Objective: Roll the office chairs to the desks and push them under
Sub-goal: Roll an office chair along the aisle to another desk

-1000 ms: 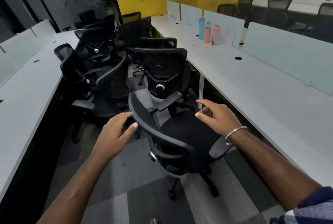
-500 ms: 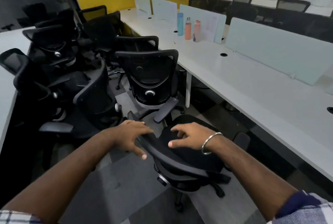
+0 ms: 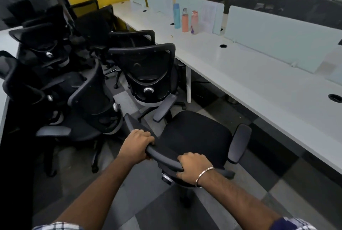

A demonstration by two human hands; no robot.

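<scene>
Grey checkered carpet runs down an aisle between white desks, under a yellow wall with printed lettering. Directly under both hands stands the office chair (image 3: 196,137), its black seat facing away from the person and angled toward the long white desk (image 3: 259,74) on the right-hand side. Its top backrest rail runs slantwise from upper left to lower right. The left hand (image 3: 137,146) is curled over the upper-left part of that rail, fingers wrapped over the top. The right hand (image 3: 192,167), with a metal bangle (image 3: 203,176) at the wrist, grasps the lower-right part of the same rail. The chair stands in the aisle, near the desk edge but apart from it. Just ahead of the hands another black chair (image 3: 146,74) shows its back. To the left of the left hand more chairs (image 3: 61,89) crowd together. Far ahead of the right hand, three bottles (image 3: 185,19) stand on the desk beside pale divider panels (image 3: 277,35).
</scene>
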